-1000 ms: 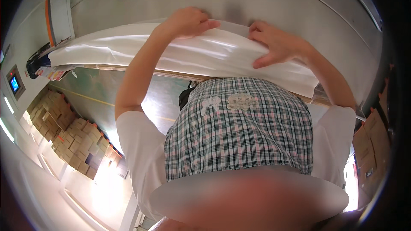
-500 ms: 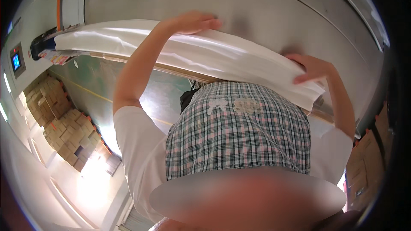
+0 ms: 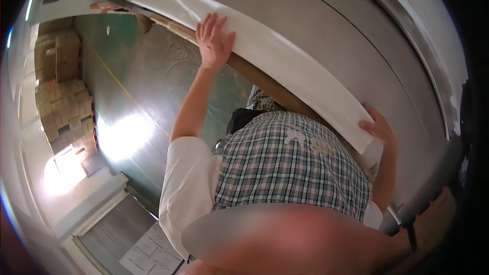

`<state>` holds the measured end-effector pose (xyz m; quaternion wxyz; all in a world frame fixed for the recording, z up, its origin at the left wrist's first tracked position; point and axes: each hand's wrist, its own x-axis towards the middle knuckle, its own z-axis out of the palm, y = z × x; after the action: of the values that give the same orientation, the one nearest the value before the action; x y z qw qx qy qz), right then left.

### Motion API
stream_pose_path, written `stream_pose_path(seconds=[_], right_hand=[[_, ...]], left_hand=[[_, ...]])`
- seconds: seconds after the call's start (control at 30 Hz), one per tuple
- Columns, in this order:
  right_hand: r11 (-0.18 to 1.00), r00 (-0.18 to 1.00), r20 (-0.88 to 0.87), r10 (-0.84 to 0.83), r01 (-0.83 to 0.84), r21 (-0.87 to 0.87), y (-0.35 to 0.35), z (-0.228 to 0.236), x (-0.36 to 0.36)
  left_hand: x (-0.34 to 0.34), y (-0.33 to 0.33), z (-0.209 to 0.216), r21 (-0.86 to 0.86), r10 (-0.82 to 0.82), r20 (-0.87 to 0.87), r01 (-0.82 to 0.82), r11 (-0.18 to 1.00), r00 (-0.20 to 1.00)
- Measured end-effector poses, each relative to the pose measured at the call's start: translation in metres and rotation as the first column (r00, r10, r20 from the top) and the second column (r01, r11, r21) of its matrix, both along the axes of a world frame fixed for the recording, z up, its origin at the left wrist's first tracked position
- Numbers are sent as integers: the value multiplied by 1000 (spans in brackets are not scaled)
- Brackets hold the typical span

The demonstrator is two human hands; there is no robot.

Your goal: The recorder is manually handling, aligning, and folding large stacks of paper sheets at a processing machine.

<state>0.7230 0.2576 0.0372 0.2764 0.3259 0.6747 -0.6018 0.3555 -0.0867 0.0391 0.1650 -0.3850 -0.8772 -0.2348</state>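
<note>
1. Long, narrow white sheet [image 3: 285, 66], material unclear, lies along near edge of grey metal bench [image 3: 367, 56]; long axis far L to near R.
2. Person's L hand [image 3: 215, 43] open, fingers spread, on near edge, L of mid.
3. R hand [image 3: 378, 126] nearer R end, fingers bent; grip can't tell.

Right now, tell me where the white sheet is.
In the head view, the white sheet runs from upper left to right of centre along the grey metal surface, the left hand over its near edge, the right hand at its right end.
</note>
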Motion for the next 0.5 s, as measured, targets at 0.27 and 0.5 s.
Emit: stream_pose_path(seconds=[0.27, 0.5], right_hand=[[982, 978, -98, 182, -176, 75, -51, 37, -123], [986, 978, -127, 164, -161, 31, -129, 41, -260]], left_hand=[[9, 8, 35, 52, -12, 7, 12, 999, 1000], [-2, 1, 33, 109, -140, 92, 130, 986, 986]])
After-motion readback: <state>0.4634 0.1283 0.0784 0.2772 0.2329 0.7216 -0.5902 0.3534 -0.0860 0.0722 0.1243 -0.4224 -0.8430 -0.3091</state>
